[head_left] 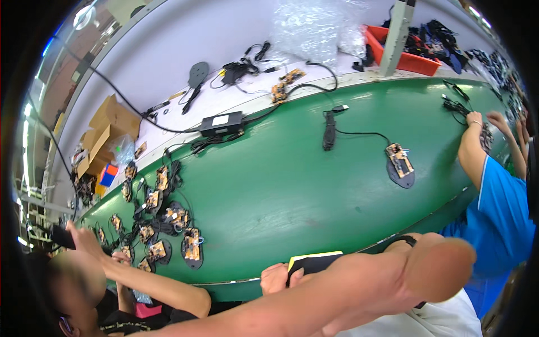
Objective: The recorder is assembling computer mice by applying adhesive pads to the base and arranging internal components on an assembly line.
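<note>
A bare forearm, seemingly my left, crosses the lower edge from left to right. Its end, my left hand (441,267), is a smooth blurred shape near the right; its fingers cannot be made out. Behind that forearm, at the bench's near edge, what seems my right hand (274,278) is closed on a flat dark pad with a yellow edge (314,262). The forearm hides the pad's lower part and most of the other arm. Beyond lies a dark oval base with a circuit board (400,164), its cable leading to a bundled cord (329,132).
Several boards with cables (159,250) cluster on the green bench (269,202) at left, before a person holding a dark thing (63,237). A blue-sleeved person (502,208) works at right. Behind are a black power adapter (222,123), a cardboard box (106,135) and a red bin (412,63).
</note>
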{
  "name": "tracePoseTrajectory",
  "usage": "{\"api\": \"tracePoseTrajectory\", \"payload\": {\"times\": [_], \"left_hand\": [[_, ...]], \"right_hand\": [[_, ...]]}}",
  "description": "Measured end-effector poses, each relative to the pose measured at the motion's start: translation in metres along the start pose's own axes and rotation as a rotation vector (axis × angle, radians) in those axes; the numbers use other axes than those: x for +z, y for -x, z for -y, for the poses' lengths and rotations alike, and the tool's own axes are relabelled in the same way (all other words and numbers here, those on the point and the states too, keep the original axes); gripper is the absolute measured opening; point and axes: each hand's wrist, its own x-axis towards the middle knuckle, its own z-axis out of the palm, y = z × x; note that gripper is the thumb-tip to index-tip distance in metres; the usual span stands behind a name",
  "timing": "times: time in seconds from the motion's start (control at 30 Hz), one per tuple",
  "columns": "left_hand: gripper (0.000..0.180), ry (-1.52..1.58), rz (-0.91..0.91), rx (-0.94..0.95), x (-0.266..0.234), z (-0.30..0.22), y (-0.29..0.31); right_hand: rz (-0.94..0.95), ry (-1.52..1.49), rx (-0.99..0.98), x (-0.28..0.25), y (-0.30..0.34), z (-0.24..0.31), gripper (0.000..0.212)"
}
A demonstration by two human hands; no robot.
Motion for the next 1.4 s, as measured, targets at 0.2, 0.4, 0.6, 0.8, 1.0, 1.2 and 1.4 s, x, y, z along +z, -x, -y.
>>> {"api": "tracePoseTrajectory", "payload": {"times": [0.2, 0.4, 0.6, 0.8, 1.0, 1.2, 1.4], "left_hand": [[0.017, -0.047, 0.021, -0.056, 0.006, -0.001, -0.003], [0.019, -0.105, 0.046, -0.193, -0.010, -0.011, 0.014], [0.021, -0.156, 0.066, -0.254, -0.012, -0.008, 0.026], [0.027, -0.176, 0.001, -0.180, -0.012, 0.000, 0.029], [0.020, -0.218, 0.060, -0.089, -0.014, 0.031, 0.046], [0.015, 0.068, 0.050, -0.751, -0.006, -0.018, 0.019], [0.018, 0.398, -0.486, -0.560, -0.119, 0.053, -0.075]], "right_hand": [[0.002, 0.037, -0.122, 0.012, 0.012, 0.004, 0.113], [0.032, 0.105, -0.202, 0.018, 0.020, 0.023, 0.112], [0.047, 0.141, -0.210, 0.009, 0.042, 0.038, 0.111], [-0.017, 0.115, -0.446, 0.024, 0.056, 0.032, 0.106], [0.175, 0.293, -0.501, 0.021, 0.051, 0.046, 0.099], [0.104, 0.223, -0.370, -0.007, 0.075, 0.054, 0.089], [-0.223, -0.210, -0.205, 0.026, 0.080, -0.007, 0.086]]}}
